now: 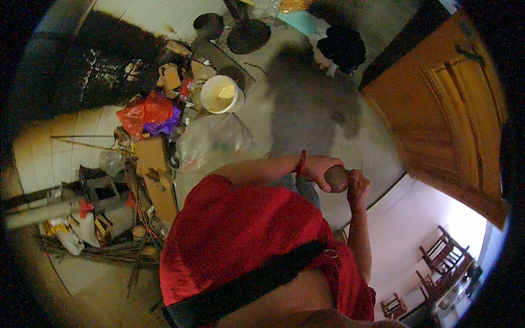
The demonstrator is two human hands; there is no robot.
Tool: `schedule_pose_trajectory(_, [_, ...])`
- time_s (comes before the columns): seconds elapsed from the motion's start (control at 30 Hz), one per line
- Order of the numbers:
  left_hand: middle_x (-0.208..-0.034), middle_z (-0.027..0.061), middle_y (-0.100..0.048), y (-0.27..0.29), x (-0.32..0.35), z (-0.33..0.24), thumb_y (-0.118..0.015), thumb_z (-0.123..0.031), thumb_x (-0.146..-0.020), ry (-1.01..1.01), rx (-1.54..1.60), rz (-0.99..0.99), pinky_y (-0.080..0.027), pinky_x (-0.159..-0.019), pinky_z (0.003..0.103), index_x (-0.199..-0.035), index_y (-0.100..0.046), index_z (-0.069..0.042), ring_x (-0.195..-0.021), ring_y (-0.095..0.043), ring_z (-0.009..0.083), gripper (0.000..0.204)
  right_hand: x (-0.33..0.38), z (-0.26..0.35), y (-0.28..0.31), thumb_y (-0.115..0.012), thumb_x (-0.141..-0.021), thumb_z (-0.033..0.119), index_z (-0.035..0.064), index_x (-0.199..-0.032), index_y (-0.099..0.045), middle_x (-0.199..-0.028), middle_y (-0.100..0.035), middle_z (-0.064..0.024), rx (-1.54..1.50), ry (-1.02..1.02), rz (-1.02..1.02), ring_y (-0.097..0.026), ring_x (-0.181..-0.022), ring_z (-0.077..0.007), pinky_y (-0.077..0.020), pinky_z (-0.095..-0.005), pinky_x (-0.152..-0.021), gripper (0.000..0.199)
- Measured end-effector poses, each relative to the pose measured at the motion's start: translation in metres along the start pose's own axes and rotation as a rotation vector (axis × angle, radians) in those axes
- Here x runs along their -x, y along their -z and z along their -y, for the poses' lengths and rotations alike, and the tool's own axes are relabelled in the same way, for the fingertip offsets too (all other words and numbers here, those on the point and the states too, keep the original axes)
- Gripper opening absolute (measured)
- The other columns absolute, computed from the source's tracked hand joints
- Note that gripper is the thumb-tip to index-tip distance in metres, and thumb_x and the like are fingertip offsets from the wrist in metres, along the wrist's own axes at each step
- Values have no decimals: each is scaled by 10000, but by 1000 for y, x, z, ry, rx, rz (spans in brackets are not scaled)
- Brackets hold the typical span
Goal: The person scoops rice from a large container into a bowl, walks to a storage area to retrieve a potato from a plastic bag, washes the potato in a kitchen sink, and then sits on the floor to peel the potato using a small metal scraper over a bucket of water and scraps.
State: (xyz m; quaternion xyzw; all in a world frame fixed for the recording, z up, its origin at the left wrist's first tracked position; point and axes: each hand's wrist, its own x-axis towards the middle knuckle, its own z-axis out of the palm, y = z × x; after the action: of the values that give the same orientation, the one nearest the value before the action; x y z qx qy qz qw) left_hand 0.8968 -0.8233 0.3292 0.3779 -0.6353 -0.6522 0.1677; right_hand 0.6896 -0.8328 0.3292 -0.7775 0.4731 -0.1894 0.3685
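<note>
My left hand (315,167), with a red band at its wrist, is closed round the side of a round brown thing (337,179). That thing is about fist-sized and looks like a potato or similar root; its exact kind is unclear. Against its right side my right hand (357,186) is closed like a fist. Whether a small tool sits in those fingers is hidden. Both hands are held out in front of my red shirt (246,235), over the grey floor.
A white bucket (221,94) stands near a clear plastic bag (216,139). Red bags (146,115), cardboard (152,164) and a pile of sticks (101,249) line the left. A wooden door (437,104) is at right, with wooden chairs (444,254) beyond the doorway.
</note>
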Motion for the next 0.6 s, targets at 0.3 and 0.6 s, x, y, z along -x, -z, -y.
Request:
schedule_pose_trajectory(0.3, [-985, 90, -546, 9, 1, -25, -733, -129, -613, -228, 773, -296, -441, -815, 340, -1037, -496, -23, -968, -518, 214, 497, -46, -9, -15, -444, -848, 257, 35, -878, -515, -707, -508, -41, -318, -175, -224, -483, -653, -131, -378, -253, -568, 235])
schedule_pose_trajectory(0.6, [-999, 38, -551, 110, 38, 21, -668, -181, -713, -343, 1269, -677, -444, -829, 357, -1075, -496, -69, -931, -534, 177, 417, -118, 98, -32, -467, -839, 214, -5, -1010, -511, -833, -591, -100, -970, -564, 284, -564, -687, -179, -440, -270, -554, 281])
